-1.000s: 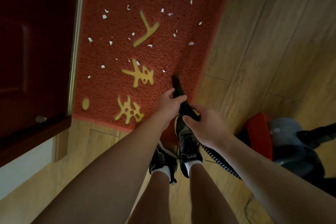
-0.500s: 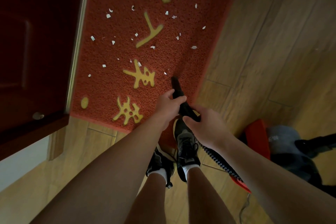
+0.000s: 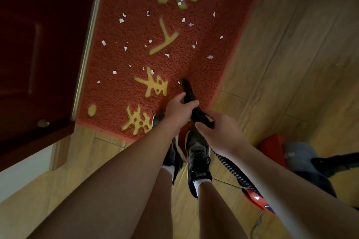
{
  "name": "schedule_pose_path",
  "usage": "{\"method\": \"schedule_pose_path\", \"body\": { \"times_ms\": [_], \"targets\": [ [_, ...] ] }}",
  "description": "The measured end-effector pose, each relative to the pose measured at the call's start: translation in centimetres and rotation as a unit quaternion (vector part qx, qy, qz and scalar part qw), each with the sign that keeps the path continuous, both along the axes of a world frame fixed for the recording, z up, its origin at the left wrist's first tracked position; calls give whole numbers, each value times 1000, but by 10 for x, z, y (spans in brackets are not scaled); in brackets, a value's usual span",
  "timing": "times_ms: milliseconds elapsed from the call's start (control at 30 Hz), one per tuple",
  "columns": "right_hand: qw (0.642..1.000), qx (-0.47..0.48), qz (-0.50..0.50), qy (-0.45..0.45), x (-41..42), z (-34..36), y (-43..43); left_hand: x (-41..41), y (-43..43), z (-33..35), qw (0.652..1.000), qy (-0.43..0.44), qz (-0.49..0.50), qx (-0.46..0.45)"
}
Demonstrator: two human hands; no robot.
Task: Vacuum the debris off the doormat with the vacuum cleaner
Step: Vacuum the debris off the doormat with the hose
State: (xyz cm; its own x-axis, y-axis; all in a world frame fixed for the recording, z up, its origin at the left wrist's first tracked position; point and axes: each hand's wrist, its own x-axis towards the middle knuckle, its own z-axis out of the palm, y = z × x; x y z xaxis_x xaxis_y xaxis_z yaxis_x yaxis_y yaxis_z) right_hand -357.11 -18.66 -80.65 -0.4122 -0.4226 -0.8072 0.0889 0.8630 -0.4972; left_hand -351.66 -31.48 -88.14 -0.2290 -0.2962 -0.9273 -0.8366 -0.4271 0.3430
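A red doormat [image 3: 196,44] with yellow characters lies on the wooden floor, strewn with several white paper scraps [image 3: 121,20]. A black vacuum nozzle [image 3: 186,86] points down at the mat's near right part, its tip beside a small scrap. My left hand [image 3: 178,111] grips the nozzle tube from the left. My right hand [image 3: 217,132] holds the tube lower down, where the ribbed black hose [image 3: 232,170] begins. The hose runs back to the red and grey vacuum cleaner body [image 3: 275,151] at the right.
A dark red door [image 3: 38,54] stands along the mat's left edge, with a metal threshold strip [image 3: 87,44]. My feet in black shoes [image 3: 198,159] stand at the mat's near edge. Wooden flooring [image 3: 301,54] stretches to the right.
The view has shifted slightly; my left foot has stepped onto the mat's near edge. Both hands keep their grip, and the nozzle stays over the same near right patch.
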Motion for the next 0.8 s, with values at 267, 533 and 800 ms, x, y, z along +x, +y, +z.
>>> {"method": "schedule_pose_path", "body": {
  "times_ms": [267,533,800],
  "targets": [
    [1000,21,2,4,4,-8,-8,3,-6,-10,1000,-2,-15,3],
    [1000,29,-7,-4,7,-6,-12,6,-9,-7,1000,2,-21,15],
    [1000,29,3,-10,10,-4,-12,13,-8,-3,999,-9,-16,27]
  ]
}}
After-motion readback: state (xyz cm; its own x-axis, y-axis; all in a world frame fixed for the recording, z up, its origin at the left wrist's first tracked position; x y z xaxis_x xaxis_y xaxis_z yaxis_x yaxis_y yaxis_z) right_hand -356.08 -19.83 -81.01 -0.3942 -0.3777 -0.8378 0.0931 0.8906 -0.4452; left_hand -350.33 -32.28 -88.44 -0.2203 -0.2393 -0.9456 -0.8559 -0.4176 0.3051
